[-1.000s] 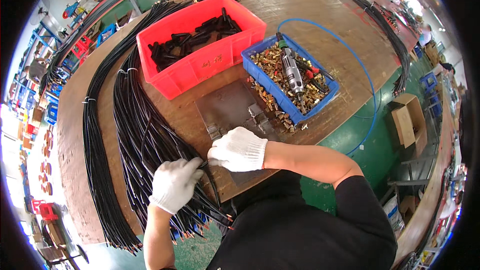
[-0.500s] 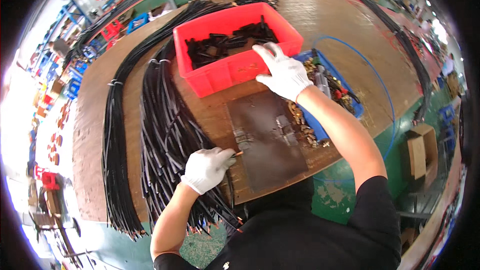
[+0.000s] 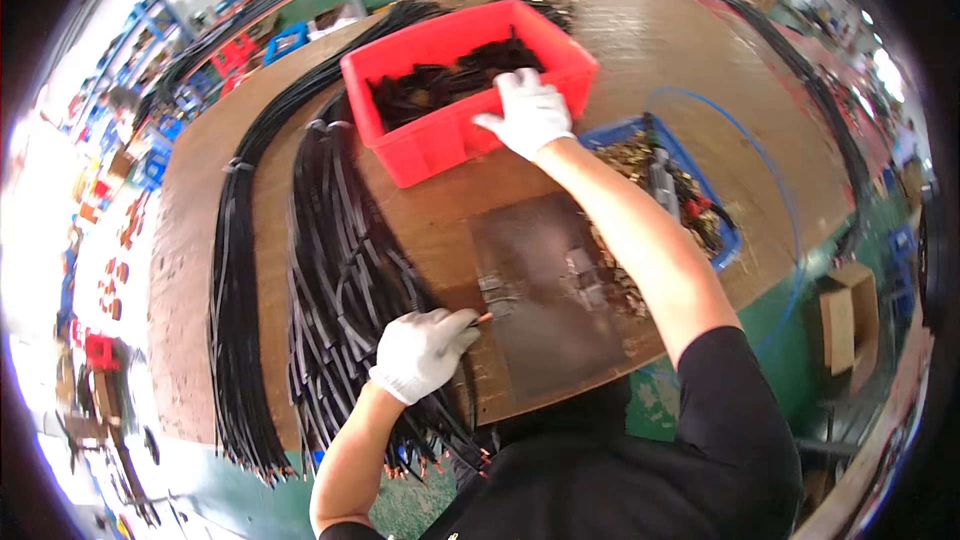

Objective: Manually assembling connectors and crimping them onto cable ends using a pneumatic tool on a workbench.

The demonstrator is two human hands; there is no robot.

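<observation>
On the head cam, the white-gloved left hand is pinching a copper-tipped black cable, its bare end poking out by the left edge of a dark rectangular plate on the brown table. The white-gloved right hand is hovering over a red plastic bin's near wall, thumb spread wide; short black tube-like pieces are lying inside.

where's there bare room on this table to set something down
Widest: the tabletop between the red bin and the long cable bundle at far right, beyond the blue hose. Smaller: the near part of the dark plate, right of the left hand. Crowded: the left side, under black cable bundles, and around the blue bin, with loose metal pieces beside it.
</observation>
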